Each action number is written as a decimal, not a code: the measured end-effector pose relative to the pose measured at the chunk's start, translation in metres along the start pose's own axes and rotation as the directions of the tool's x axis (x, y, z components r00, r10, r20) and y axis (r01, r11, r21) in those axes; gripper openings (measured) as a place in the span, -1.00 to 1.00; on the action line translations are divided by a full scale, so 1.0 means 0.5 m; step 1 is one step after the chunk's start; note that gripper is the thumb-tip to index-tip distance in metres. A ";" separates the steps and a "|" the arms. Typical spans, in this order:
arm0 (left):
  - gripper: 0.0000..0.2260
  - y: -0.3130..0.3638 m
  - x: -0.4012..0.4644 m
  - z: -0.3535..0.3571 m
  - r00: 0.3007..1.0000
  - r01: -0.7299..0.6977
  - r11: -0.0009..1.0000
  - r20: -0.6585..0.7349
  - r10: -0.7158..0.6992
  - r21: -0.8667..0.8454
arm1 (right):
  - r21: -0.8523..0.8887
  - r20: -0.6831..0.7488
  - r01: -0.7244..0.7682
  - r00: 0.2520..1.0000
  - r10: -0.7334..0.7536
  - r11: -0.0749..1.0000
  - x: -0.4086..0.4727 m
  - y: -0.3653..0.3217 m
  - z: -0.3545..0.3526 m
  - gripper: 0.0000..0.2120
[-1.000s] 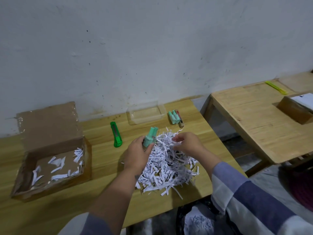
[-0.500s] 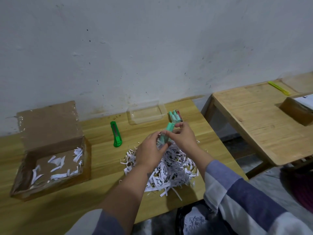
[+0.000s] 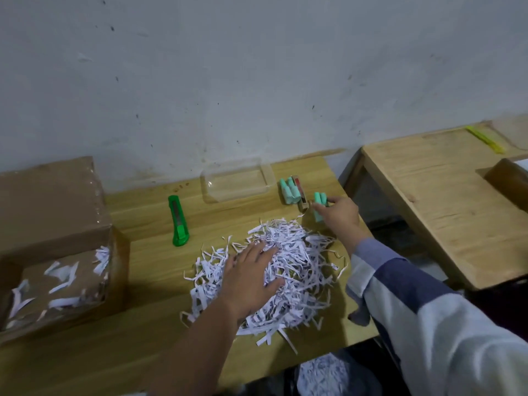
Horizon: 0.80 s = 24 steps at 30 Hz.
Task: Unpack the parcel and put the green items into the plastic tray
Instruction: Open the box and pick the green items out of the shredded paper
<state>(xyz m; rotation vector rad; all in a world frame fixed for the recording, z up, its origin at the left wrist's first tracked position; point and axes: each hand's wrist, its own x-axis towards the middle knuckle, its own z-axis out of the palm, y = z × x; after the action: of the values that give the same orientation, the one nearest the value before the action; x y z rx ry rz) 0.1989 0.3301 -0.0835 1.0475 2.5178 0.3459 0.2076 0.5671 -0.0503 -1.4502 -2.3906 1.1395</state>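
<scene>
My right hand grips a mint-green item at the table's far right, just right of a small group of other mint-green items with a red-and-brown piece beside them. The clear plastic tray stands left of that group, near the wall, with nothing visible inside. My left hand lies flat and spread on the heap of shredded white paper. The open cardboard parcel at the left holds a few paper shreds.
A green utility knife lies between the parcel and the paper heap. A second wooden table stands to the right with a yellow stick and a brown box on it. More shredded paper lies on the floor below.
The green item passed from my left hand to my right, which carried it to the far right by the other green items. My left hand dropped flat onto the paper heap.
</scene>
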 end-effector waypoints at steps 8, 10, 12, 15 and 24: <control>-0.43 -0.003 0.001 0.006 1.000 0.007 0.999 -0.018 -0.006 0.040 | -0.094 -0.006 0.023 1.000 -0.024 0.995 0.021 -0.002 0.031 -0.49; -0.44 0.000 0.001 -0.003 1.000 0.009 0.999 -0.026 -0.008 0.049 | -0.238 -0.084 0.124 0.985 -0.148 0.963 0.007 0.002 0.027 -0.55; -0.48 0.004 0.002 -0.016 0.998 0.003 0.999 -0.068 0.000 0.047 | -0.291 -0.123 0.316 0.924 -0.363 0.903 -0.022 -0.001 0.027 -0.69; -0.52 0.003 0.006 -0.040 0.986 -0.013 0.999 -0.166 0.018 0.029 | -0.212 0.104 0.620 0.783 -0.614 0.755 -0.071 0.000 0.041 -0.77; 0.00 -0.112 -0.071 -0.047 0.998 0.036 0.997 0.055 -0.040 0.067 | -0.269 0.622 0.681 0.663 -0.417 0.681 -0.169 0.087 0.016 -0.12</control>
<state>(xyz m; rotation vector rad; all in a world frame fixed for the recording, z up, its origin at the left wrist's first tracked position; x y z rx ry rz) 0.1763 0.2642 -0.0741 1.0179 2.5103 0.2204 0.2797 0.5061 -0.0621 -0.3104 -3.3379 0.8503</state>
